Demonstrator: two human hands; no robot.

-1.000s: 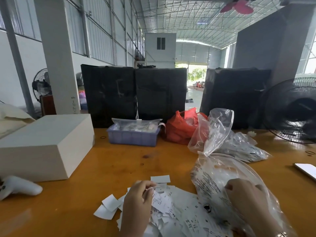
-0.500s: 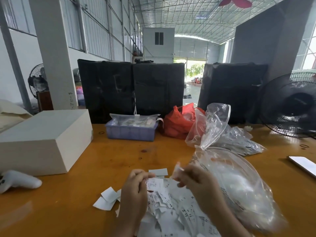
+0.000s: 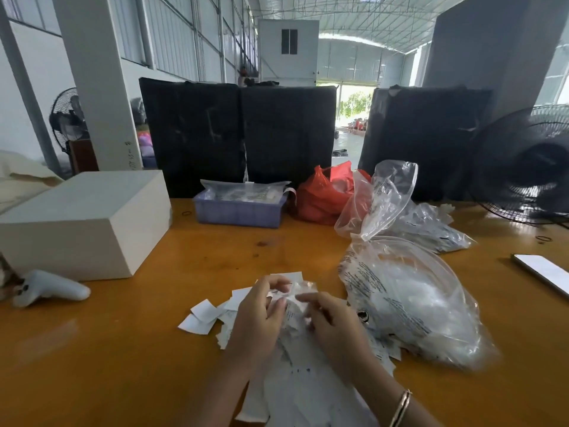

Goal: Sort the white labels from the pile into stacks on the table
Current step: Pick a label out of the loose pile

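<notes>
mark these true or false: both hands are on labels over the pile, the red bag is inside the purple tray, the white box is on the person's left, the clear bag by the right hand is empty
1. Both the left hand and right hand hold labels over the pile. True.
2. The red bag lies inside the purple tray. False: it sits beside the tray, on the table.
3. The white box stands on the person's left. True.
4. The clear bag is empty. False: it holds pale contents.

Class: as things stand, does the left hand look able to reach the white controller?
Probably yes: bare table lies between the left hand and the white controller, though the hand holds labels.
</notes>
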